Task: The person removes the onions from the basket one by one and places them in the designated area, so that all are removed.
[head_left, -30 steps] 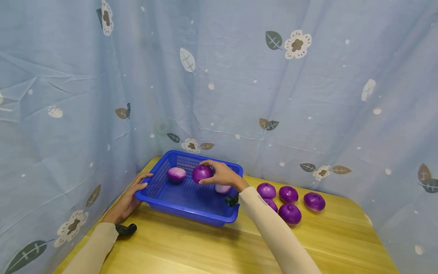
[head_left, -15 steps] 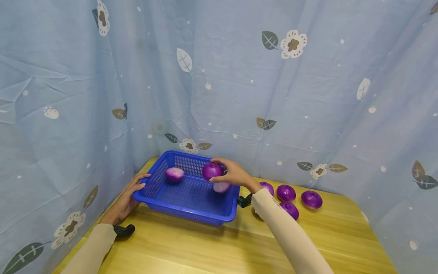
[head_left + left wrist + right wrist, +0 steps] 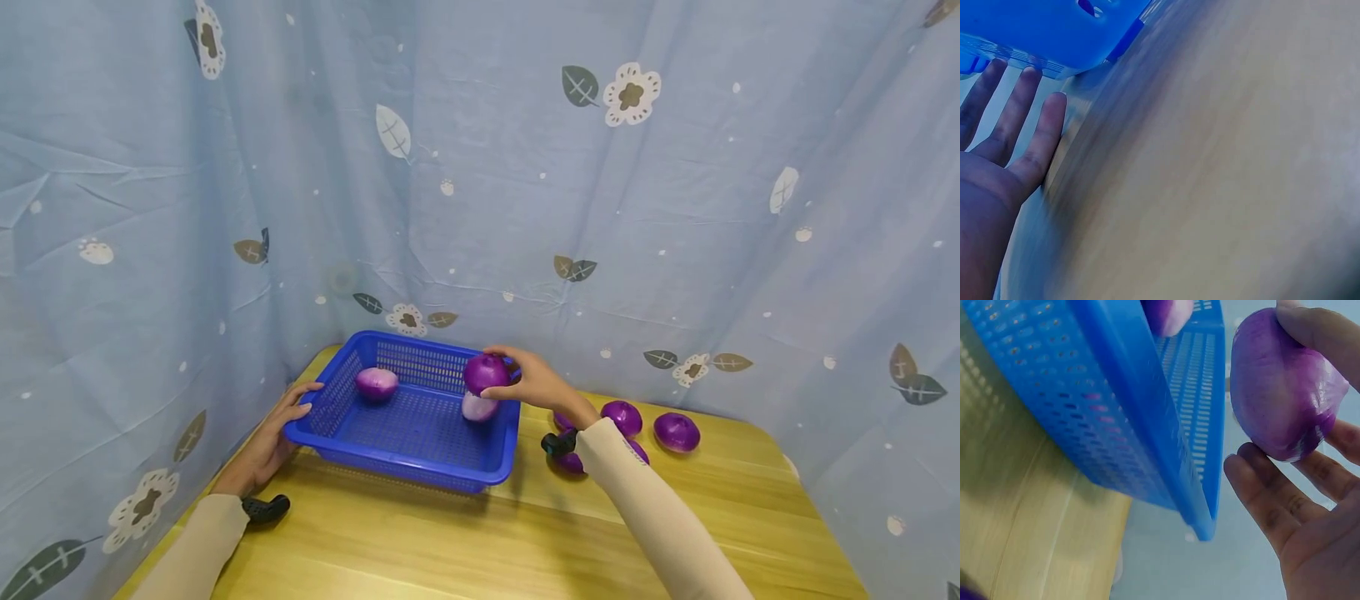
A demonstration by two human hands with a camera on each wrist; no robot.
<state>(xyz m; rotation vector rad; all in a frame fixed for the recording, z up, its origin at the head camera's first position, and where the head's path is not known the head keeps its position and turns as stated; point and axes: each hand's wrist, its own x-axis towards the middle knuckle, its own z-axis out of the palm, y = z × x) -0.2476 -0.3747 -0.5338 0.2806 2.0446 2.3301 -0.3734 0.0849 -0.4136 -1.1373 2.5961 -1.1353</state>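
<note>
The right hand [image 3: 534,379] had just shifted rightward with the held onion [image 3: 486,374], from over the middle of the blue basket [image 3: 397,457] to its right end, above the pale-sided onion [image 3: 478,408] inside; that onion and the two-toned onion [image 3: 377,384] at the basket's left had stayed put, so the handling looked unfinished, the held onion being raised rather than set down; the right hand was only part closed, grasping it between thumb and fingers, with the right wrist view showing it clear of the rim; the left hand [image 3: 272,437] lay at the basket's left edge, fingers nearly straight and touching it, apparently steadying it; the purple onions [image 3: 621,417] sat on the table [image 3: 420,550] right of the basket, some partly hidden by the right sleeve [image 3: 652,496].
</note>
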